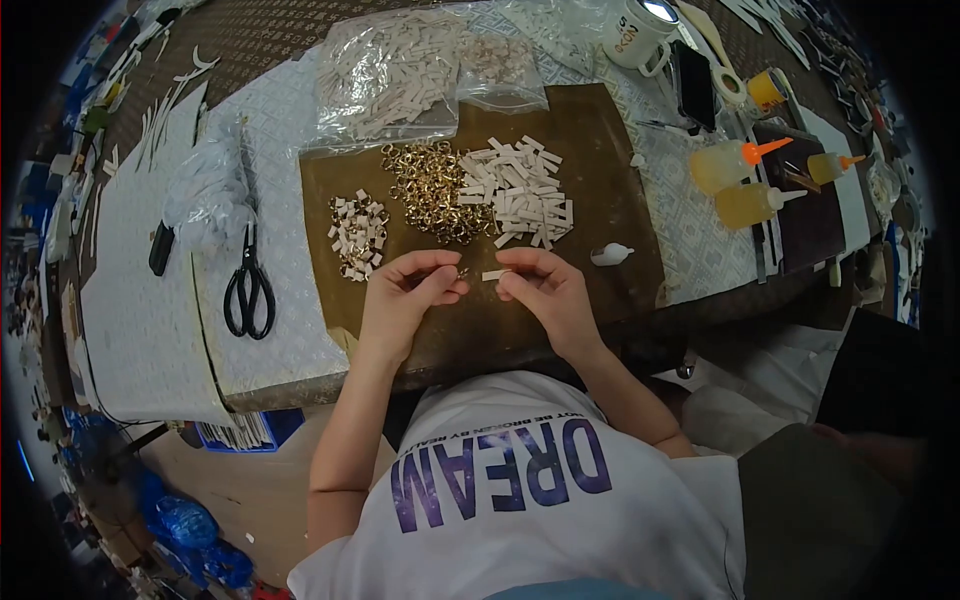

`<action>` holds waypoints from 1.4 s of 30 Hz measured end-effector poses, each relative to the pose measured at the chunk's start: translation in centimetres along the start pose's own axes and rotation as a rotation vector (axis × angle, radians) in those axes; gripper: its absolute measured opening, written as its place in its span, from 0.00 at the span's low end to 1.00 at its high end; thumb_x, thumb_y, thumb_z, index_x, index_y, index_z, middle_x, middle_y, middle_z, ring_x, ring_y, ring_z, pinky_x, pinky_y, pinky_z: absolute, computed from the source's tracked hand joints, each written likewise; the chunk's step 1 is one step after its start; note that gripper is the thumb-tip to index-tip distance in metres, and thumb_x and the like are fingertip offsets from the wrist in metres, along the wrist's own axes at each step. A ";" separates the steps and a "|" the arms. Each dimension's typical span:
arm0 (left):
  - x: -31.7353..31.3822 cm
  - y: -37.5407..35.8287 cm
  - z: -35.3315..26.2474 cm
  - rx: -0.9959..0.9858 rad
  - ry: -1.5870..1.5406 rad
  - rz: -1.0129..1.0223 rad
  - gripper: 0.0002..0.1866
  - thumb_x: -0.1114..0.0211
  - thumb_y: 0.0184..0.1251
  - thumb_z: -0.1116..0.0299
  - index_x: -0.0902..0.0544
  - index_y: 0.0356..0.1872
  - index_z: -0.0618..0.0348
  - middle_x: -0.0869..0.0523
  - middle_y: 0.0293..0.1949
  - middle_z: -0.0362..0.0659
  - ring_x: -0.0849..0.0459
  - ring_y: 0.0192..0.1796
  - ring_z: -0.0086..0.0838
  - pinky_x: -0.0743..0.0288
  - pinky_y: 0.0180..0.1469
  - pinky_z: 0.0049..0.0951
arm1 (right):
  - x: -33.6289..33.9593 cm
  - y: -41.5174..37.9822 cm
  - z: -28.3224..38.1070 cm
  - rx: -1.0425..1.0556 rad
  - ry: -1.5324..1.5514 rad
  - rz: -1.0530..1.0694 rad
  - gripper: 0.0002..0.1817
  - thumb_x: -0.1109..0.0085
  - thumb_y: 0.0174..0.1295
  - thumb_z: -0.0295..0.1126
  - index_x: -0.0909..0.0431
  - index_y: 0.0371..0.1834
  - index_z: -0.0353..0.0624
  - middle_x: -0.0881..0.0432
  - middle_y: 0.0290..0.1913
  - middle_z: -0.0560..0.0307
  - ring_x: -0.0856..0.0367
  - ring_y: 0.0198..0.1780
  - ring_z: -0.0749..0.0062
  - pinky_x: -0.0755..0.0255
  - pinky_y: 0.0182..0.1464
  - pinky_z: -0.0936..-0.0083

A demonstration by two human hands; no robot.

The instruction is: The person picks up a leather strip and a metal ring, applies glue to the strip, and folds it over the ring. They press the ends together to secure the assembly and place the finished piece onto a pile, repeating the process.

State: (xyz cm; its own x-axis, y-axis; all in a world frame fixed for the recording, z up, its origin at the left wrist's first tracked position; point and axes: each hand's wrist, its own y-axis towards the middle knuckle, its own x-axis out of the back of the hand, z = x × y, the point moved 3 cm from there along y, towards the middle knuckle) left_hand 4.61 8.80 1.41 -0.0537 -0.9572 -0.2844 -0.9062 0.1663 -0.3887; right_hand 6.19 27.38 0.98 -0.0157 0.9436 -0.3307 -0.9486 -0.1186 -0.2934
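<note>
My left hand (415, 285) pinches a small gold metal ring (463, 272) between thumb and fingertips; part of the ring is hidden. Just to its right, my right hand (543, 288) grips a short white strip (493, 275), one end pointing at the ring. The two pieces look slightly apart. Beyond my hands, a pile of gold rings (430, 190) lies on a brown mat (610, 150). Beside it is a heap of loose white strips (525, 190). Left of the rings sits a smaller pile of white strips joined with gold rings (358, 235).
Clear bags of pale pieces (385, 75) lie behind the piles. Black-handled scissors (248, 290) rest at left. A small white bottle (611, 254) is on the mat's right. Farther right are yellow glue bottles (720, 168), a phone (692, 85) and a mug (635, 35).
</note>
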 end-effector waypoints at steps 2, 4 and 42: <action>-0.2 -0.4 0.2 -0.011 -0.009 -0.035 0.09 0.37 0.62 0.77 0.18 0.43 0.66 0.15 0.36 0.42 0.17 0.34 0.21 0.23 0.37 0.19 | -0.3 0.2 0.0 -0.022 -0.023 0.030 0.09 0.42 0.61 0.23 0.22 0.44 0.34 0.20 0.36 0.58 0.21 0.37 0.80 0.27 0.43 0.82; -0.1 -0.4 0.6 -0.073 0.087 -0.076 0.08 0.37 0.62 0.76 0.17 0.42 0.65 0.16 0.34 0.41 0.17 0.34 0.21 0.23 0.37 0.20 | -0.4 0.4 -0.1 -0.020 -0.033 0.027 0.09 0.42 0.62 0.23 0.22 0.44 0.34 0.20 0.36 0.58 0.21 0.37 0.80 0.26 0.43 0.82; -0.2 0.9 0.0 0.138 -0.230 0.197 0.11 0.41 0.66 0.76 0.20 0.48 0.67 0.15 0.40 0.45 0.16 0.40 0.25 0.21 0.45 0.20 | -1.1 1.6 0.0 -0.144 0.086 0.106 0.08 0.40 0.60 0.24 0.22 0.41 0.34 0.19 0.36 0.59 0.22 0.35 0.81 0.26 0.40 0.84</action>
State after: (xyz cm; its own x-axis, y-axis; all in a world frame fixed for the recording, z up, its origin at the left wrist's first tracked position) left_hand 3.81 9.12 1.06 -0.1117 -0.8274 -0.5504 -0.8219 0.3882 -0.4168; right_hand 4.69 26.18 0.90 -0.0797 0.8943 -0.4402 -0.8882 -0.2642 -0.3760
